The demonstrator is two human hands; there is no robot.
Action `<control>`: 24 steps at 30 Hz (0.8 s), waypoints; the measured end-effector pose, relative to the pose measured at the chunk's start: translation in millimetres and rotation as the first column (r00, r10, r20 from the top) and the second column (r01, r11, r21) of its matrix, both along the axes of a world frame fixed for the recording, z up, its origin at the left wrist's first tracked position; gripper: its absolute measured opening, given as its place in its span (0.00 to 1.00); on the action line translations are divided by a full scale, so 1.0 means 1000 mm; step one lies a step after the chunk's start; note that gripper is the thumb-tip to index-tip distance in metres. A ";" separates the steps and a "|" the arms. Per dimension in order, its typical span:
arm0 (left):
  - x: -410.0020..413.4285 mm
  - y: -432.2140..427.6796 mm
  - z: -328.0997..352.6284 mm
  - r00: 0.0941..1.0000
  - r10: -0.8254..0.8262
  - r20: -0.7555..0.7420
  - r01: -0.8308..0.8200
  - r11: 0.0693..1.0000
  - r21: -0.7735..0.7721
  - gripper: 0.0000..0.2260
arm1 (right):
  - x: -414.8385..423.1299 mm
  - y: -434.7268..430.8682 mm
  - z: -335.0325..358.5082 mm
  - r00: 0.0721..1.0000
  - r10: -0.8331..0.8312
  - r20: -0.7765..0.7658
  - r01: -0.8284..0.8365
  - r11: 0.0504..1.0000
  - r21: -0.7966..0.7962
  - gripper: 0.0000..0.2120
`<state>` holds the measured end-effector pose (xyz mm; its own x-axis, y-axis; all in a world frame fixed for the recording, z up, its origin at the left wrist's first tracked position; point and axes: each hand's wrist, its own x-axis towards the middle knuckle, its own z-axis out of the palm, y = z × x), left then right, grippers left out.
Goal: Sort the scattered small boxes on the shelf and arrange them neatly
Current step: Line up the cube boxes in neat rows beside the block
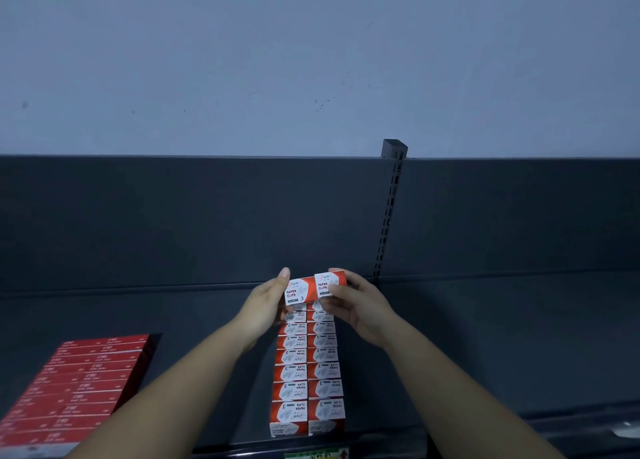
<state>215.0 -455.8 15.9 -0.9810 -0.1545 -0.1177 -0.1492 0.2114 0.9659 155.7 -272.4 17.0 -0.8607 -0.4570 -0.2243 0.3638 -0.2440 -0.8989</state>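
Note:
Two red-and-white paper clip boxes are held side by side above the far end of a double row. My left hand grips the left box with its fingers round the box's left side. My right hand grips the right box from the right. Below them, two neat columns of several paper clip boxes run from the hands to the shelf's front edge. The far ends of the columns are hidden behind the held boxes and my fingers.
A block of several dark red boxes lies in rows at the left front of the dark shelf. A slotted upright post stands in the shelf's back panel. A label strip shows under the front edge.

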 end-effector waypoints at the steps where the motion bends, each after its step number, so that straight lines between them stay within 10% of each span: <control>1: 0.000 0.001 0.000 1.000 0.000 0.009 0.000 1.000 0.014 0.25 | 0.001 0.000 0.002 1.000 -0.007 0.013 0.007 1.000 -0.021 0.14; 24: 0.005 -0.004 -0.006 0.995 -0.056 0.085 0.058 0.998 -0.024 0.30 | 0.015 0.016 0.009 0.999 0.016 0.042 -0.015 1.000 -0.014 0.15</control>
<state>219.7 -459.6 9.8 -0.9750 -0.1025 -0.1969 -0.2167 0.2471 0.9444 170.5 -256.1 25.6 -0.8435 -0.4736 -0.2533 0.4047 -0.2503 -0.8795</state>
